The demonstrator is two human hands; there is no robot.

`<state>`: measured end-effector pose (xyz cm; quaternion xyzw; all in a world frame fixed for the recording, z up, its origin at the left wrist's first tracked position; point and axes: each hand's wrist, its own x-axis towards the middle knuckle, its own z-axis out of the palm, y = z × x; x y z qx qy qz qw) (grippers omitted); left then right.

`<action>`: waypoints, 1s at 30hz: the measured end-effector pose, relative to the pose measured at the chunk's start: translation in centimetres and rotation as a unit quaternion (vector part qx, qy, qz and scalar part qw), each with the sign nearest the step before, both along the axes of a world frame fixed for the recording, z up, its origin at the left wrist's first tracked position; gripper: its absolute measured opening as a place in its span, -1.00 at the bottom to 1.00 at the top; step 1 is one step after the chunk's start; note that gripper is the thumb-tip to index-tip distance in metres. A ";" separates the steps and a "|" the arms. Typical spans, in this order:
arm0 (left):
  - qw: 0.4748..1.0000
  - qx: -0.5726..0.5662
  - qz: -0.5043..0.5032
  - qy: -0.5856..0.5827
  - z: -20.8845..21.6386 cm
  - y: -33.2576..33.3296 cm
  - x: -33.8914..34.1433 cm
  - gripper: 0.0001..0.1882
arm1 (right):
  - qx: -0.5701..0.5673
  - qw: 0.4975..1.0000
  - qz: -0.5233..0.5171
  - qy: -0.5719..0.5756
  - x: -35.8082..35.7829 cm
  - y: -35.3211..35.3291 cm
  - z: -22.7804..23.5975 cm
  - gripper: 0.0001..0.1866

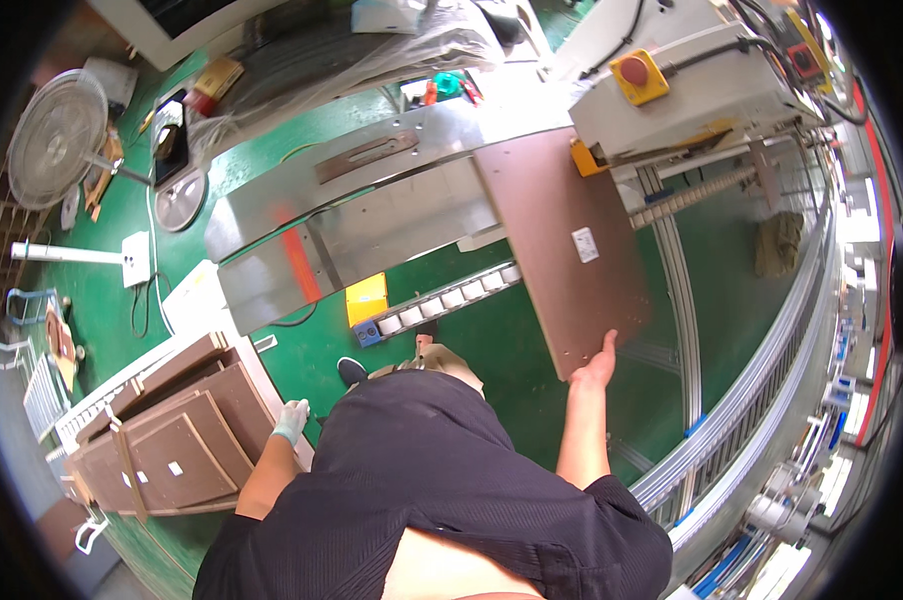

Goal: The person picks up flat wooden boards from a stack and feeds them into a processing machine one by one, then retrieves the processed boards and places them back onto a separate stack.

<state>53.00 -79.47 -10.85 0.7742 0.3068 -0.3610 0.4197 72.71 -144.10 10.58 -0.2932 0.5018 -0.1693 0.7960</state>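
Observation:
A brown board (562,230) with a white label lies across the machine's metal table at right of centre, its near end reaching toward me. My right hand (594,370) grips that near end, thumb on top and the other fingers mostly hidden at the edge. My left hand (291,421), in a pale glove, hangs low on the left with its fingers loosely extended, and nothing shows in it. Beside it is a stack of similar brown boards (187,445), some with small white labels; whether the hand touches the stack I cannot tell.
A machine head with a red button on a yellow box (640,77) stands beyond the board. A roller strip (452,298) and yellow plate (368,299) lie before me. An aluminium-framed conveyor (742,400) curves along the right. A round fan (59,140) stands far left.

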 end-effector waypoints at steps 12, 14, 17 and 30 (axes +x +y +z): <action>0.974 0.122 0.185 -0.044 8.5 -1.3 -1.9 -0.50 | -0.415 0.841 -0.189 0.290 7.0 -7.8 0.4 -0.46; 0.950 0.162 0.260 -0.054 8.1 1.3 -4.8 -0.50 | -0.574 0.772 -0.122 0.243 8.5 -11.9 -2.4 -0.57; 0.883 0.324 0.336 -0.050 8.0 5.9 -9.1 -0.46 | -0.736 0.668 0.038 0.103 8.6 -2.7 -0.7 -0.68; 0.543 0.285 0.785 0.085 5.4 15.6 -24.3 0.31 | -0.511 0.281 0.768 -0.267 -3.0 39.1 0.9 -0.77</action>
